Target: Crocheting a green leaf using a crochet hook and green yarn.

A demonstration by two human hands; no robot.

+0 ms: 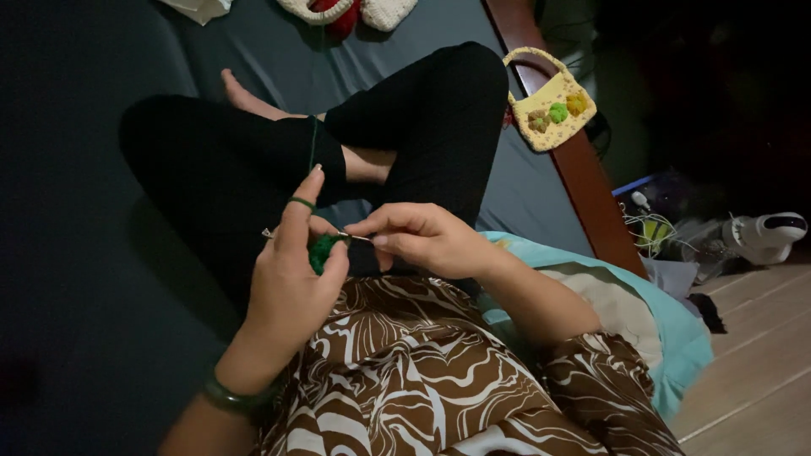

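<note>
My left hand (291, 279) pinches a small green crocheted piece (321, 252) between thumb and fingers. Green yarn (311, 143) is looped over its raised index finger and runs up across my black-clad crossed legs. My right hand (422, 238) grips a thin metal crochet hook (353, 237), whose tip is in the green piece. Both hands are held over my lap, above a brown and white patterned garment (405, 371).
A small yellow crocheted bag (551, 101) with coloured pompoms hangs on the wooden bed edge (591, 194). A teal pillow (676, 329) lies at my right. Cream and red crocheted items (355, 10) lie at the top. A white device (764, 235) and clutter sit on the wooden floor.
</note>
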